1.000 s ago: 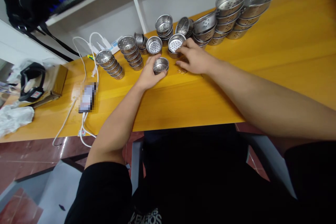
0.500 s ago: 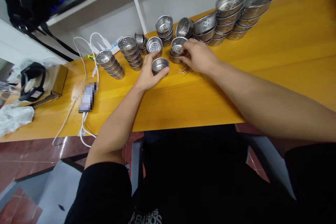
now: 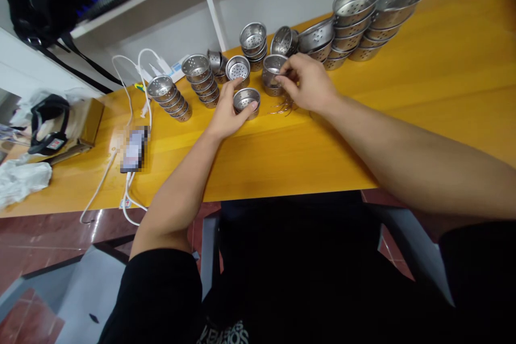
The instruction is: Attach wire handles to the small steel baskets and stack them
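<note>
My left hand [image 3: 228, 113] curls round a small perforated metal cup [image 3: 246, 101], thumb on its near right rim and fingers at its far left side. Just beyond those fingers stands another small cup [image 3: 237, 69]. My right hand [image 3: 303, 81] has thumb and forefinger pinched at the right rim of an upper cup [image 3: 273, 67], which rests on a lower one. Whether something thin is between the fingertips is too small to tell. Several thin wire pieces [image 3: 282, 109] lie on the tabletop below the right hand.
Stacks of perforated cups [image 3: 201, 83] line the back of the yellow table [image 3: 262, 161], with larger stacks [image 3: 355, 16] at right. A phone [image 3: 134, 150] with white cables lies at left, near a cardboard box [image 3: 91, 126]. A shelf stands behind.
My right thumb and forefinger have shifted slightly, and the thumb is now higher, at the upper cup's rim. My left hand has barely moved.
</note>
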Action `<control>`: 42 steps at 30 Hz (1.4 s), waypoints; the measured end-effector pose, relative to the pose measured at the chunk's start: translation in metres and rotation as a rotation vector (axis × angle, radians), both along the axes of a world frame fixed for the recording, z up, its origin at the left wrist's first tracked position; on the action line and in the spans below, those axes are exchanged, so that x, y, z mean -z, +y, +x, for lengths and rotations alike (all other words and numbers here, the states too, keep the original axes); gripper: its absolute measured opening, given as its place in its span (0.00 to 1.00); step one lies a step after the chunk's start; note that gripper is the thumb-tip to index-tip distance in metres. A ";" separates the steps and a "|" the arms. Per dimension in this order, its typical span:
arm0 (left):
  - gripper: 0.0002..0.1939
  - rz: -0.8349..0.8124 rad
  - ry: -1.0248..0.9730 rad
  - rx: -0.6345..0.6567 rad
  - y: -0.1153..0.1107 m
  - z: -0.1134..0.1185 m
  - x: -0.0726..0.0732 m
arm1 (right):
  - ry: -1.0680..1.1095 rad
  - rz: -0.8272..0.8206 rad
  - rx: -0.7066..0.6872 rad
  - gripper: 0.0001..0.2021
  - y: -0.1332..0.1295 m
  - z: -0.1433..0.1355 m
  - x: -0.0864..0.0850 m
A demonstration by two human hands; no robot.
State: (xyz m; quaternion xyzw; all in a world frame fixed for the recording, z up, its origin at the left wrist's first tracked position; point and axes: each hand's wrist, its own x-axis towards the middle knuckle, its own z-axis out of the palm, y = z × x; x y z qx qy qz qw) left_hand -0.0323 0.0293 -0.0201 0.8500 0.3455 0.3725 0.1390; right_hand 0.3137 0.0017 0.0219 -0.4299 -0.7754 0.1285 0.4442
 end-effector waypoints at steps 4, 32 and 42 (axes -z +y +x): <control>0.61 0.075 -0.022 0.010 -0.001 0.006 -0.003 | 0.056 0.047 -0.110 0.27 -0.018 -0.007 -0.012; 0.55 0.246 0.067 0.148 -0.009 0.009 -0.033 | -0.045 0.035 -0.296 0.18 -0.052 -0.023 -0.030; 0.58 0.206 0.011 0.037 -0.011 0.001 -0.032 | 0.195 0.045 -0.325 0.22 -0.051 -0.022 -0.031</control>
